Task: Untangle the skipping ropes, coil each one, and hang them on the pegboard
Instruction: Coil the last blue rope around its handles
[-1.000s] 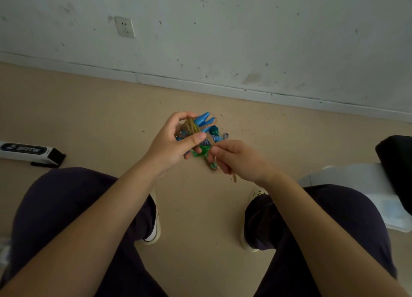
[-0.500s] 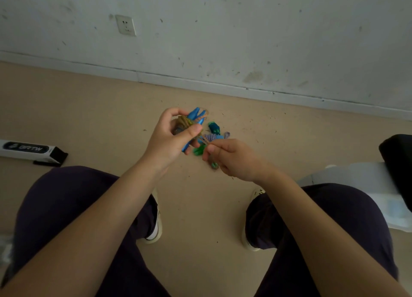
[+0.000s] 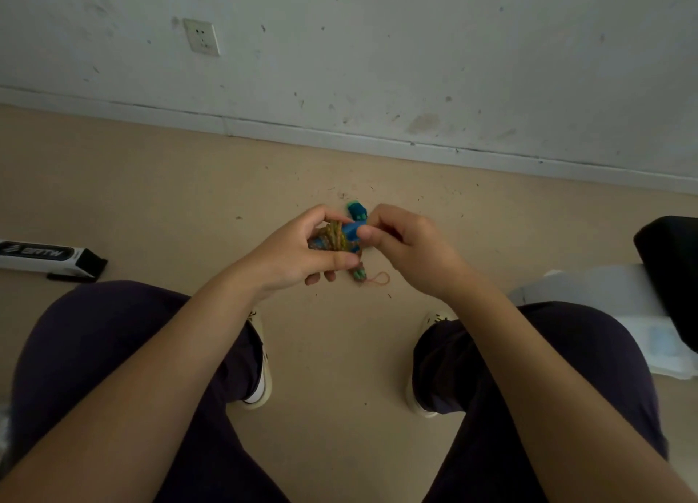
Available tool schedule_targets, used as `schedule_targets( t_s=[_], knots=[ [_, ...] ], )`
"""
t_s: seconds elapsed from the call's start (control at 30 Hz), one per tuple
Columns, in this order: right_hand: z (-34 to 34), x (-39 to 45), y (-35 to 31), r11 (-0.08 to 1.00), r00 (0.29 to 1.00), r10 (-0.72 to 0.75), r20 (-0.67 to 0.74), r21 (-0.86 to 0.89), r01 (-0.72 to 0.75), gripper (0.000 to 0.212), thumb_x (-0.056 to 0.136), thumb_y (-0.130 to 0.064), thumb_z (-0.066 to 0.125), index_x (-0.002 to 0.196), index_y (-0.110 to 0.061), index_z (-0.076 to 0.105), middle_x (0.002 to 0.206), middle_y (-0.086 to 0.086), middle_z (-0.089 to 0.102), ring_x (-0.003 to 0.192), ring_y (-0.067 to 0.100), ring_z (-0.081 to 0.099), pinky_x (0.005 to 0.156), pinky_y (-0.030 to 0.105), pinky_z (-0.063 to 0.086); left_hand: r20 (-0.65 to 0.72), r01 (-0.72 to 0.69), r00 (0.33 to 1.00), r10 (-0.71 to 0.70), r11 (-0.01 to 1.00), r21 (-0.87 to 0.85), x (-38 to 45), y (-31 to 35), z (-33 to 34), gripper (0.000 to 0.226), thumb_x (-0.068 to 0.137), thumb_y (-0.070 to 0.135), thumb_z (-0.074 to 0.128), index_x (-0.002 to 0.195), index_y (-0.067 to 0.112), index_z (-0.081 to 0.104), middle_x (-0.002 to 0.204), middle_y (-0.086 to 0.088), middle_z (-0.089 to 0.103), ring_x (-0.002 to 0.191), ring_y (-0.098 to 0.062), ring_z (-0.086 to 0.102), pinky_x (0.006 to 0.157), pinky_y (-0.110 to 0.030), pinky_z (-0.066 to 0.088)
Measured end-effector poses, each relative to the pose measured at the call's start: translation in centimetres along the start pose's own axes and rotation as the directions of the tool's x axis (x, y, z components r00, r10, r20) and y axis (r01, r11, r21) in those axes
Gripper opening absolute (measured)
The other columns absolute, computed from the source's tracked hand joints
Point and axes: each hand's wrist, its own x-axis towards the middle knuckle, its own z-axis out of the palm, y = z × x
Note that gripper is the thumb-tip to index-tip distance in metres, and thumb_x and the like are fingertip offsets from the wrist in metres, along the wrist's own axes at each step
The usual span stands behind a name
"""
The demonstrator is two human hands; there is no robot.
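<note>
Nearest the camera, two knees in dark purple trousers (image 3: 113, 351) frame a pair of white shoes (image 3: 260, 370) on the beige floor (image 3: 151, 200). Beyond the knees, both bare forearms meet over the floor at a small tangled bundle of skipping ropes (image 3: 336, 240), of yellow-brown braided cord with blue and green plastic handle parts. The left hand (image 3: 294, 253) is curled round the near-left side of the bundle, holding it. The right hand (image 3: 411, 249) pinches a blue handle (image 3: 353, 230) at the bundle's right side between thumb and forefinger. A thin pink loop of cord (image 3: 379, 279) hangs beneath the bundle. Far left of the bundle lies a white and black box (image 3: 49, 259). Beyond the bundle stands a scuffed white wall (image 3: 415, 49) with a white socket (image 3: 202, 37).
</note>
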Motion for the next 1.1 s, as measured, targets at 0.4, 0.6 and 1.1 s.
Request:
schedule_targets(
  t_s=[0.4,0.6,1.1],
  knots=[
    [-1.3,0.0,0.2,0.758,0.936,0.189,0.298,0.561,-0.332,0.009,0.093,-0.008,0.061,0.093,-0.012,0.069,0.06,0.005,0.056,0.043,0.015,0.048,0.04,0.021,0.035,-0.311,-0.056,0.948,0.067,0.997,0.045,0.4,-0.4,-0.2,0.039,0.081,0.016,0.081,0.112,0.022,0.058,0.082,-0.003,0.066,0.057,-0.016,0.06,0.044,-0.024,0.041],
    [-1.5,0.1,0.7,0.592,0.925,0.219,0.312,0.711,-0.38,0.012,0.09,-0.017,0.061,0.096,-0.008,0.068,0.069,0.004,0.065,0.053,0.014,0.06,0.05,0.022,0.048,-0.367,-0.098,0.925,0.103,0.995,0.032,0.4,-0.7,-0.1,0.042,0.081,0.015,0.082,0.116,0.017,0.057,0.084,-0.005,0.066,0.056,-0.015,0.059,0.045,-0.019,0.042],
    [-0.3,0.6,0.2,0.816,0.964,0.267,0.023,0.526,-0.238,0.014,0.099,-0.016,0.057,0.097,-0.004,0.064,0.075,0.015,0.073,0.058,0.025,0.068,0.052,0.026,0.05,-0.386,-0.08,0.917,0.1,0.995,0.067,0.5,-1.0,-0.3,0.041,0.081,0.019,0.082,0.113,0.023,0.058,0.09,-0.003,0.067,0.054,-0.01,0.06,0.046,-0.015,0.042]
  ],
)
